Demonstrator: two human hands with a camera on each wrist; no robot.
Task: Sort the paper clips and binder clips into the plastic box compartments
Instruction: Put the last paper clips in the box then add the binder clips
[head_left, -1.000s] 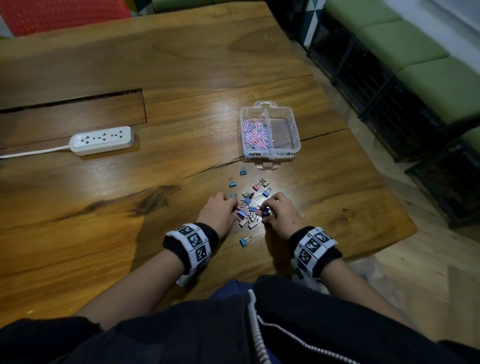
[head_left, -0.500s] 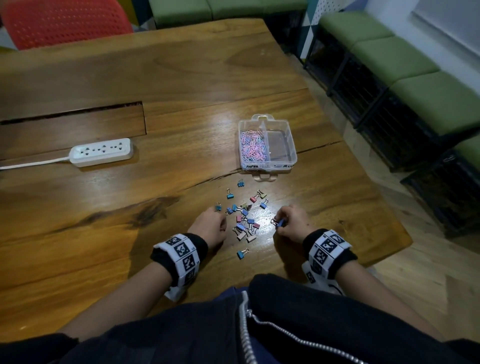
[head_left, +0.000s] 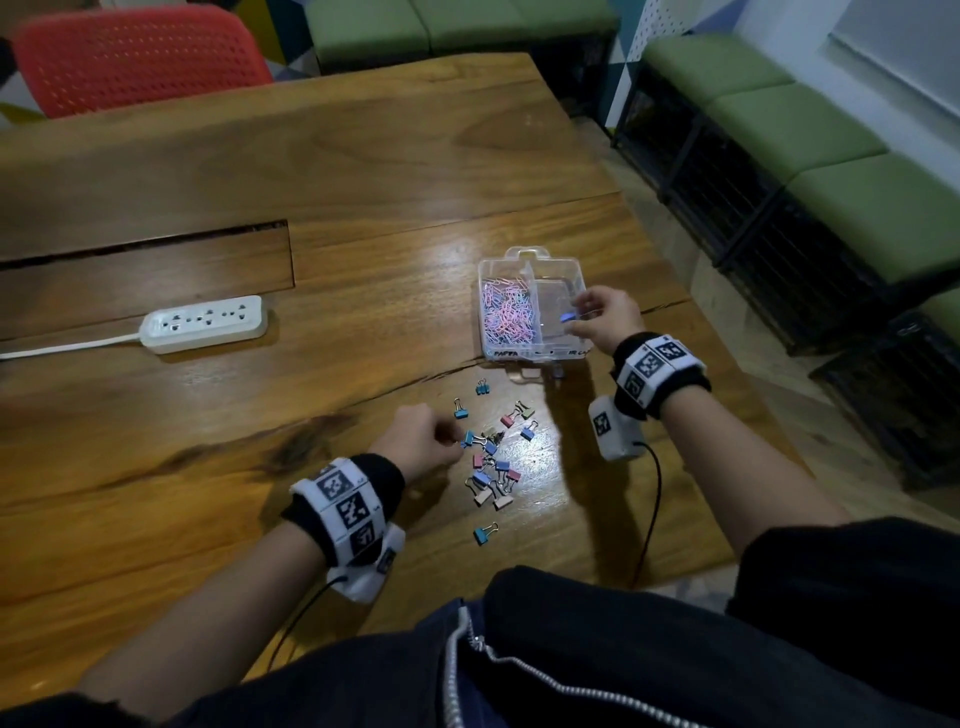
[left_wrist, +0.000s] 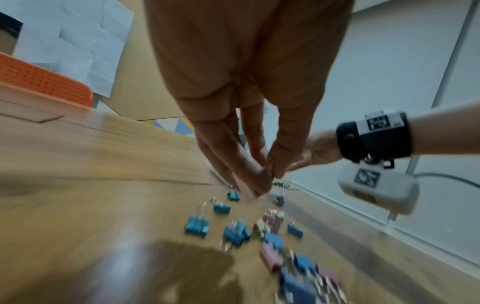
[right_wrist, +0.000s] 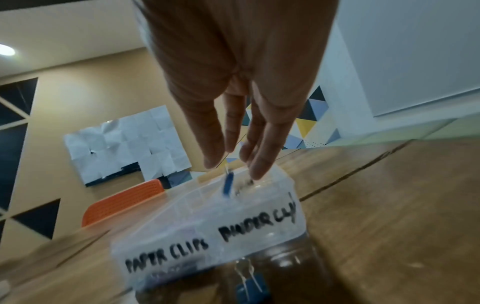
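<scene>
A clear plastic box (head_left: 532, 358) stands on the wooden table, and pink and blue paper clips (head_left: 506, 312) fill its left compartment. My right hand (head_left: 576, 314) hovers over the right compartment, which is labelled for binder clips (right_wrist: 257, 226). Its fingers (right_wrist: 262, 156) are straight and spread. A blue binder clip (right_wrist: 228, 185) hangs blurred just under them, apart from the tips. Several binder clips (head_left: 491, 467) lie in a loose pile nearer me. At the pile's left edge my left hand (head_left: 452, 441) has thumb and fingertips pinched together (left_wrist: 270, 174), with nothing showing between them.
One blue binder clip (head_left: 558, 373) lies against the box's front wall. A white power strip (head_left: 205, 322) sits at the left beside a long slot (head_left: 145, 249) in the table. The table's right edge (head_left: 727, 364) drops to the floor beside green benches (head_left: 831, 130). A red chair (head_left: 140, 57) stands behind.
My right hand picked a blue binder clip from the pile, carried it forward over the box's right compartment and spread its fingers. My left hand stayed at the pile, shifting slightly left.
</scene>
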